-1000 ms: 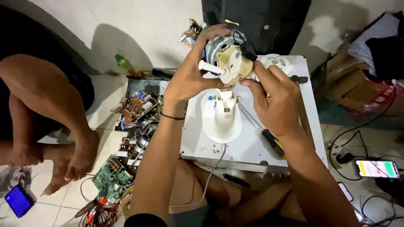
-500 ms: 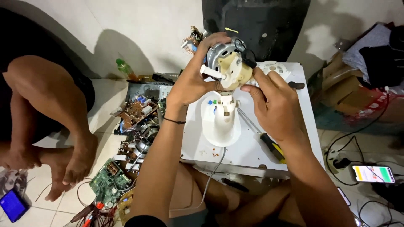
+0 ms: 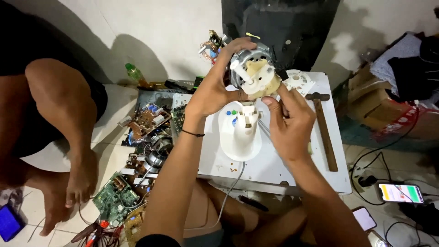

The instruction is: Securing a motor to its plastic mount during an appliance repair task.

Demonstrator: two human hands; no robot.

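Motor: the fan motor [image 3: 254, 75] is held up just above the white housing [image 3: 240, 132], its cream gearbox facing the camera for access.
Left hand [image 3: 212, 89]: clamped around the motor's side, steadying it.
Right hand [image 3: 288, 121]: fingers pinched at the gearbox's lower edge.
Hammer [image 3: 324, 130]: lies right of the housing on the counter [image 3: 274, 169].

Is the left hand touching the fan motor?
Touching. The head view shows the left hand wrapped around the side of the fan motor, fingers over its top edge.

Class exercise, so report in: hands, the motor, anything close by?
Left hand grips fan motor; right hand pinches its lower edge. White housing directly beneath. Hammer lies right.
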